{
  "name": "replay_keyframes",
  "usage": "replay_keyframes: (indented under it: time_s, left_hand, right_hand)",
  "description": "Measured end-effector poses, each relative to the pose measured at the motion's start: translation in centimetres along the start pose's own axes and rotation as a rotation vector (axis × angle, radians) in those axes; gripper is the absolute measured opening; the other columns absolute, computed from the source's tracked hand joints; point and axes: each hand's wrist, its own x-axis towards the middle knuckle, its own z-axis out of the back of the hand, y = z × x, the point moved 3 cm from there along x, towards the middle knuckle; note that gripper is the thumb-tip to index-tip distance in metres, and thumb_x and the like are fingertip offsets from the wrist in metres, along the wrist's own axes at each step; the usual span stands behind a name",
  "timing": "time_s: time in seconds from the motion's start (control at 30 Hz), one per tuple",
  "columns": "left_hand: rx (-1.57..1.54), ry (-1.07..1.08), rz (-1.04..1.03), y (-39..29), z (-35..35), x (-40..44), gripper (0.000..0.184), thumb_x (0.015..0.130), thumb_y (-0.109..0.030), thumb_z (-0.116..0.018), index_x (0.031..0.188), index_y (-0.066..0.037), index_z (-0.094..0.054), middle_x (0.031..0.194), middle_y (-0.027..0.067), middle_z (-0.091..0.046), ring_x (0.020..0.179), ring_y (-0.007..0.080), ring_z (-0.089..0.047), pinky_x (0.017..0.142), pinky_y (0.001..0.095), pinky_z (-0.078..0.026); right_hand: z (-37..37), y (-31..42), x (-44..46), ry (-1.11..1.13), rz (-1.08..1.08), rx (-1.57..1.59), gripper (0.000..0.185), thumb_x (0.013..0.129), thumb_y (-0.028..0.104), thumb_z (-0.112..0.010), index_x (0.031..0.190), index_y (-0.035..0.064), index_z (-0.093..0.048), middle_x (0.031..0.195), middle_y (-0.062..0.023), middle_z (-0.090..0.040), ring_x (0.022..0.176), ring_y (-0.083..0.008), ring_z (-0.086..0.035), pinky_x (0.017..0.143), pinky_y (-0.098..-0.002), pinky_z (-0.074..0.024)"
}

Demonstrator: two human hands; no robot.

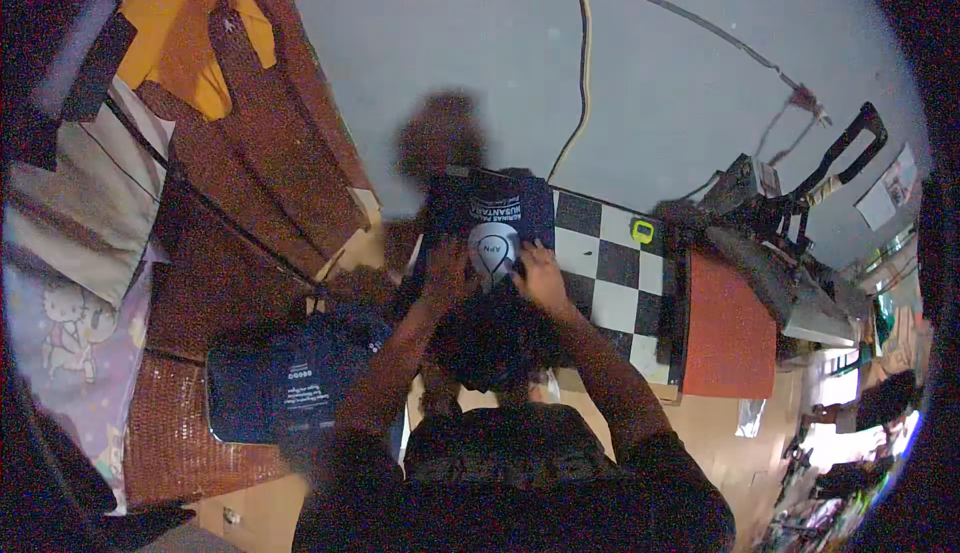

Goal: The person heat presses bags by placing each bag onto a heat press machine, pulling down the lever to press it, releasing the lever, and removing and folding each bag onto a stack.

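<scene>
A dark navy cloth item (pixel 540 215) lies ahead of me, with white lettering and a pale patch marked APN (pixel 490 249). The print appears upside down from my side. On the left of the patch rests my left hand (pixel 452 271), dim and partly blurred, its fingers seemingly stretched over the cloth. My right hand (pixel 541 277) touches the cloth at the patch's right edge, fingers apart and bent a little. Neither hand visibly grips anything. Between my forearms a dark bulk (pixel 490 338) hides the nearer part of the cloth.
To the right is a black-and-white checkered surface (pixel 617 261) with a small yellow-green device (pixel 642 231), then a red-orange panel (pixel 730 323). Another navy printed item (pixel 300 378) lies left. A cable (pixel 585 63) runs down the wall. Yellow clothing (pixel 180 23) hangs upper left.
</scene>
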Motion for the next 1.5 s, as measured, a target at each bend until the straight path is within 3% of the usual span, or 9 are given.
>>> replay_keyframes:
  time_s: [0.03,0.17,0.3,0.6,0.7,1.1,1.27,1.37,1.5]
  left_hand:
    - [0.205,0.0,0.085,1.0,-0.9,-0.1,0.075,0.083,-0.056,-0.06,0.139,-0.01,-0.042,0.145,0.0213,-0.038,0.125,0.0447,-0.045,0.101,0.0518,-0.041]
    - [0.127,-0.08,0.125,6.9,-6.8,-2.8,0.093,0.081,-0.061,-0.06,0.151,-0.013,-0.022,0.156,0.0193,-0.018,0.133,0.0493,-0.034,0.106,0.0556,-0.035]
    - [-0.179,-0.236,0.015,7.2,-5.5,-2.8,0.093,0.081,-0.064,-0.058,0.15,-0.011,-0.025,0.155,0.0199,-0.022,0.131,0.052,-0.035,0.104,0.0598,-0.034]
    - [0.231,-0.069,0.152,6.6,-6.1,-2.9,0.088,0.084,-0.063,-0.056,0.147,-0.008,-0.03,0.152,0.0247,-0.024,0.13,0.0511,-0.035,0.105,0.0572,-0.034]
    - [0.417,-0.119,0.137,5.4,-6.3,-1.9,0.086,0.084,-0.063,-0.055,0.146,-0.007,-0.033,0.151,0.0264,-0.024,0.131,0.0505,-0.034,0.106,0.0562,-0.033]
    - [0.026,-0.116,0.075,4.7,-4.9,-3.1,0.09,0.083,-0.067,-0.053,0.146,-0.006,-0.033,0.152,0.026,-0.024,0.133,0.0504,-0.03,0.109,0.0593,-0.025]
    - [0.029,-0.242,0.041,2.4,-2.8,-3.4,0.092,0.082,-0.068,-0.053,0.146,-0.006,-0.031,0.152,0.0245,-0.024,0.134,0.0493,-0.031,0.109,0.0591,-0.026]
    - [0.102,-0.112,0.106,2.4,-2.3,-3.2,0.093,0.081,-0.069,-0.054,0.146,-0.006,-0.031,0.152,0.0236,-0.025,0.134,0.0478,-0.031,0.109,0.0589,-0.027]
    - [0.196,-0.162,0.087,3.3,-4.8,-3.4,0.091,0.081,-0.066,-0.056,0.146,-0.006,-0.032,0.152,0.0222,-0.026,0.135,0.0442,-0.032,0.108,0.058,-0.029]
  right_hand:
    - [0.2,0.2,0.4,-0.079,0.064,-0.024,0.067,0.082,0.039,-0.067,0.135,0.0039,-0.047,0.146,-0.0219,-0.036,0.133,-0.0411,-0.036,0.102,-0.0501,-0.0406]
    - [-1.8,-1.3,0.4,0.027,-0.108,-0.077,0.076,0.084,0.043,-0.065,0.141,0.002,-0.037,0.15,-0.024,-0.027,0.138,-0.0424,-0.029,0.103,-0.0513,-0.0395]
    - [-4.0,-2.4,0.1,-0.38,0.178,0.043,0.082,0.085,0.046,-0.064,0.146,0.003,-0.029,0.153,-0.0251,-0.02,0.141,-0.0427,-0.022,0.104,-0.054,-0.037]
    - [-4.3,-3.0,-0.7,-0.38,0.198,0.095,0.084,0.085,0.049,-0.063,0.147,0.0035,-0.027,0.153,-0.0239,-0.019,0.142,-0.0421,-0.021,0.104,-0.0582,-0.0339]
    - [-3.0,-2.3,-0.9,-0.156,0.013,-0.02,0.086,0.083,0.051,-0.065,0.145,0.0038,-0.029,0.153,-0.0232,-0.022,0.14,-0.0418,-0.024,0.105,-0.0589,-0.0324]
    - [-2.3,-2.2,2.5,-0.061,-0.245,-0.143,0.079,0.07,0.048,-0.072,0.134,0.0097,-0.048,0.125,-0.0162,-0.049,0.115,-0.0337,-0.049,0.097,-0.0552,-0.04]
    - [-3.1,-2.8,3.2,-0.064,-0.246,-0.121,0.076,0.071,0.048,-0.072,0.133,0.0101,-0.049,0.128,-0.017,-0.048,0.115,-0.0345,-0.049,0.098,-0.0539,-0.0395]
    - [-8.5,-6.7,5.9,-0.035,-0.144,-0.425,0.079,0.072,0.051,-0.07,0.135,0.0092,-0.048,0.137,-0.0208,-0.044,0.122,-0.0381,-0.046,0.1,-0.0569,-0.0375]
    - [-1.2,-3.8,7.6,-0.207,-0.022,-0.298,0.081,0.075,0.053,-0.067,0.14,0.011,-0.044,0.145,-0.0238,-0.036,0.13,-0.0424,-0.04,0.101,-0.0626,-0.0339]
